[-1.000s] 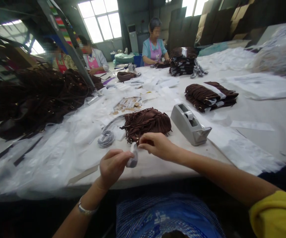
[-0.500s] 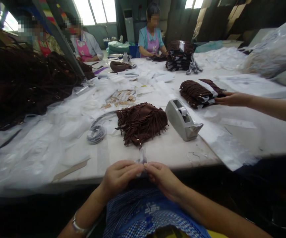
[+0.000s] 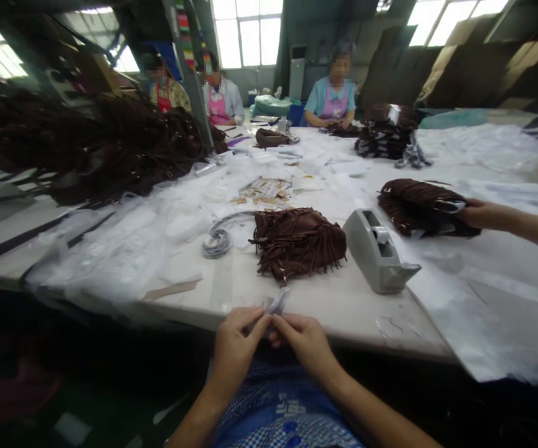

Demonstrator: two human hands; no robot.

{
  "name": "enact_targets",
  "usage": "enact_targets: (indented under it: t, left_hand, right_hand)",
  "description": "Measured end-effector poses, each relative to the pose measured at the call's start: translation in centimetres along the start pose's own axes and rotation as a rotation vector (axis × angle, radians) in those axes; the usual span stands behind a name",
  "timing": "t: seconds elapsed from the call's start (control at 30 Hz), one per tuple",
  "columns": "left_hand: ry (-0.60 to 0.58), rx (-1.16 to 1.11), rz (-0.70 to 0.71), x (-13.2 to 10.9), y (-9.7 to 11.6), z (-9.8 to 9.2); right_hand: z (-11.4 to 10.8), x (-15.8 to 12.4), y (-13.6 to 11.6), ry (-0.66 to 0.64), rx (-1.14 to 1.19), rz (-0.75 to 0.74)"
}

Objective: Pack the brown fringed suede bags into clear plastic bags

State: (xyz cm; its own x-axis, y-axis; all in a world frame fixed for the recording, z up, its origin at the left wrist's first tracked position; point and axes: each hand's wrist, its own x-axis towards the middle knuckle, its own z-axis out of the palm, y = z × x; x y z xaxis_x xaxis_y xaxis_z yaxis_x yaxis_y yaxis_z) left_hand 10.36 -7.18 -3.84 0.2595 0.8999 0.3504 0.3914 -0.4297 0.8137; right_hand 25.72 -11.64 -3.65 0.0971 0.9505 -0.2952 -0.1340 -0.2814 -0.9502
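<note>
At the table's near edge, my left hand [image 3: 242,336] and my right hand [image 3: 307,339] meet with fingertips pinched together. Between them is a strip of grey-white wrapping [image 3: 278,301], bunched and sticking up past my fingers. It reaches toward the near end of a dark brown fringed bag [image 3: 299,239] lying on the table. What exactly the wrapping covers is hidden. A coil of grey wrapped cord [image 3: 217,243] lies left of the bag, and a grey tape dispenser [image 3: 378,252] stands to its right.
At right, another person's hand [image 3: 479,213] grips fringed brown bags [image 3: 421,205]. Brown bags heap at left [image 3: 124,143] and stack farther back [image 3: 385,129]. Plastic sheets [image 3: 124,249] and cardboard tags [image 3: 266,191] litter the white table [image 3: 250,302]. Several co-workers sit opposite.
The view has turned left, shifting everything rightward. My fingertips stay pinched on the wrapping, which now bunches above them. The other person's hand has tilted the fringed bags at right.
</note>
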Motion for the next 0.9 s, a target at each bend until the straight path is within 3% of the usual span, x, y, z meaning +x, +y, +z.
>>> enact_targets:
  t: [0.13,0.2,0.33,0.4,0.43,0.5,0.6,0.73,0.9]
  left_hand:
    - [0.007,0.133,0.109,0.2,-0.4,-1.3]
    - [-0.013,0.164,0.132,0.5,-0.8,-1.9]
    - [-0.084,0.145,0.158,1.4,-1.8,-2.7]
    - [-0.107,0.143,0.197,1.7,-2.1,-2.8]
    - [-0.112,0.150,0.227,1.8,-2.2,-2.8]
    - [-0.115,0.175,0.292,1.8,-2.2,-2.5]
    - [-0.118,0.233,0.356,1.5,-2.1,-1.8]
    - [-0.107,0.311,0.419,1.5,-1.9,-1.2]
    - [-0.040,0.411,0.519,1.6,-2.6,-0.7]
  right_hand:
    - [-0.1,1.1,0.0,-0.127,-0.186,0.008]
    - [-0.4,1.4,-1.3,-0.246,-0.378,-0.055]
    - [-0.8,2.8,-7.8,-0.617,-0.757,-0.315]
    - [-0.9,4.9,-11.5,-0.671,-0.788,-0.367]
    - [-1.0,6.4,-13.0,-0.639,-0.789,-0.386]
    - [-1.4,10.2,-15.0,-0.420,-0.802,-0.488]
    - [-2.1,16.3,-15.9,-0.179,-0.927,-0.640]
    - [-1.5,22.7,-15.8,-0.074,-1.153,-0.663]
    - [1.9,28.8,-16.4,-0.033,-1.355,-0.614]
